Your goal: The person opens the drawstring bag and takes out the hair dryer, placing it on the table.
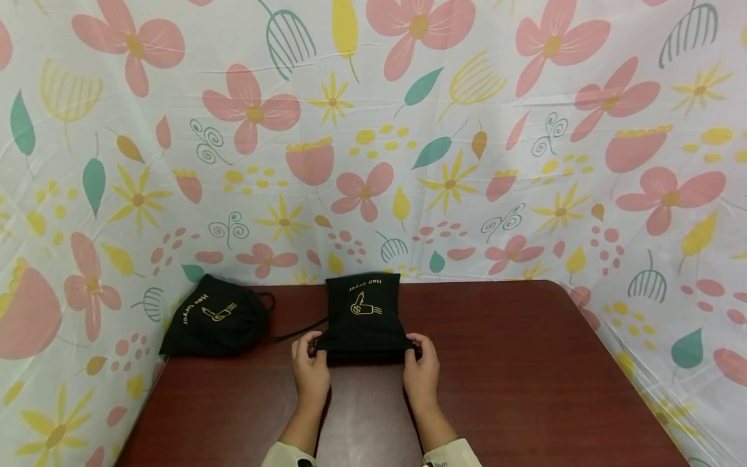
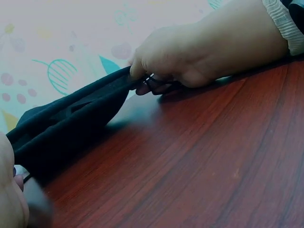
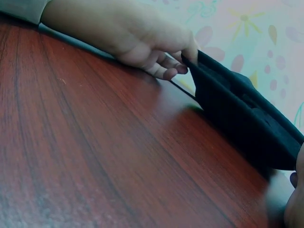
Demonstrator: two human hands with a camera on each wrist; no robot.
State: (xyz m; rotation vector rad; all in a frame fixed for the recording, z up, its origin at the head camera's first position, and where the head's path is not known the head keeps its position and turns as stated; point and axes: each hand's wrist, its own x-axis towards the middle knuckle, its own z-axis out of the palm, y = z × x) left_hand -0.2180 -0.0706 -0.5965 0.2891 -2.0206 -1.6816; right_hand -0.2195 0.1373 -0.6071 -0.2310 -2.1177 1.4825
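Note:
A black drawstring pouch (image 1: 364,327) with gold "Hair Dryer" lettering and a dryer picture lies on the table, its mouth toward the person. My left hand (image 1: 311,373) pinches the left corner of that mouth, and my right hand (image 1: 421,371) pinches the right corner. Both wrist views show the mouth of the pouch (image 2: 71,114) stretched between the hands, its two edges slightly parted. What is inside cannot be made out. Around the fingers of the right hand in the left wrist view runs a thin black cord (image 2: 151,85).
To the left stands a second black pouch (image 1: 222,318) with the same print, bulging and gathered at its neck. Another dark cord (image 1: 297,331) runs between the two pouches. The reddish-brown table (image 1: 513,376) meets a flower-patterned cloth (image 1: 362,130) behind and at both sides.

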